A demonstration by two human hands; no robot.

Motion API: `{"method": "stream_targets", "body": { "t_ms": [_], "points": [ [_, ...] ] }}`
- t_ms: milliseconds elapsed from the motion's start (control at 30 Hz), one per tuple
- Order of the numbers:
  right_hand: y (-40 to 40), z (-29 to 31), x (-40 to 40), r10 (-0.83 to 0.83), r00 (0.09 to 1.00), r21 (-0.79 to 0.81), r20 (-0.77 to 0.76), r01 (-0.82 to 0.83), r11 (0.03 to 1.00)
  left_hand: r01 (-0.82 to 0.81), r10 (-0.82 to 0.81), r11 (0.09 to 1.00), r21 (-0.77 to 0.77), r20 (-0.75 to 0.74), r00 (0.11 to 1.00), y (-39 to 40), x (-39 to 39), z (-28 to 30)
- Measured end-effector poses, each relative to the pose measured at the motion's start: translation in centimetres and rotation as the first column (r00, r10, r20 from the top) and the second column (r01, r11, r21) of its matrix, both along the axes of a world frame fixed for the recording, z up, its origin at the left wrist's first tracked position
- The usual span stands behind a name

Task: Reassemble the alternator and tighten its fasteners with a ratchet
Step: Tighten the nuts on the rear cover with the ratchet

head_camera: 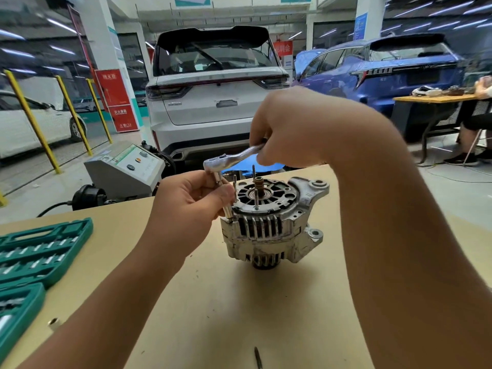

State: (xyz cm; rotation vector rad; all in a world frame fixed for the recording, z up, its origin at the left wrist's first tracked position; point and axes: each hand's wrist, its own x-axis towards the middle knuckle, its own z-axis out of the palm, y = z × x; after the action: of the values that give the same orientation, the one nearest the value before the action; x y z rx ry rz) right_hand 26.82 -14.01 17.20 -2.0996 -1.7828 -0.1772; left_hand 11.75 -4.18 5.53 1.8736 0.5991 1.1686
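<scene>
Alternator (271, 225) mid-table, R hand (290, 126) gripping ratchet (229, 161) handle, L hand (197, 198) pinching its extension.

The right hand (290, 129) hides the ratchet (234, 158) handle; the socket case (40, 251) runs off-frame.

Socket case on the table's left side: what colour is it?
Teal green; the socket case shows best in the head view.

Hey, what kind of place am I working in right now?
Most likely a car repair workshop or auto training hall. A white SUV and a blue SUV are parked indoors, a green socket set case lies open on the table, and an alternator stands on it.
</scene>
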Motion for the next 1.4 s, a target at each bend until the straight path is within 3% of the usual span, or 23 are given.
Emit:
{"method": "stream_targets", "body": {
  "t_ms": [167,333,500,667,867,967,1067,1233,1400],
  "points": [
    [-2.0,1.0,0.9,0.157,0.983,-0.096,-0.096,-0.167,0.981,0.010,-0.010,1.000,0.001,-0.026,1.000,-0.1,-0.2,0.0],
    [-0.9,0.3,1.3,-0.004,0.999,-0.048,-0.043,0.002,0.999,0.031,-0.027,0.999,0.038,-0.081,0.996,0.0,-0.1,0.3],
    [-2.2,1.1,0.8,0.184,0.970,-0.163,-0.156,-0.209,0.964,0.047,-0.042,0.996,0.080,-0.066,0.997,-0.1,-0.3,0.1],
    [-0.6,0.2,0.2,0.023,1.000,-0.043,0.006,-0.023,0.999,0.090,-0.081,0.993,0.077,-0.113,0.990,0.1,-0.4,0.4],
    [-1.8,1.0,-0.2,0.185,0.981,-0.178,-0.057,-0.192,0.965,0.049,-0.048,0.996,0.072,-0.022,0.999,-0.4,0.0,-0.1],
    [-0.8,0.5,0.3,0.113,0.993,-0.079,-0.044,-0.117,0.990,0.044,-0.042,0.997,0.057,-0.039,0.998,0.0,-0.2,0.0],
    [0.1,0.3,0.1,0.040,0.999,-0.096,0.019,-0.038,0.995,0.048,-0.047,0.998,0.031,-0.035,0.998,0.0,-0.2,0.1],
    [-0.1,0.3,0.3,0.090,0.995,-0.091,-0.040,-0.093,0.991,0.005,-0.004,0.997,0.080,-0.012,1.000,-0.3,-0.2,-0.3],
    [-0.6,0.7,0.7,0.070,0.997,-0.057,-0.029,-0.072,0.996,0.033,-0.033,0.999,0.018,0.008,0.999,-0.3,0.0,-0.2]
  ]
}}
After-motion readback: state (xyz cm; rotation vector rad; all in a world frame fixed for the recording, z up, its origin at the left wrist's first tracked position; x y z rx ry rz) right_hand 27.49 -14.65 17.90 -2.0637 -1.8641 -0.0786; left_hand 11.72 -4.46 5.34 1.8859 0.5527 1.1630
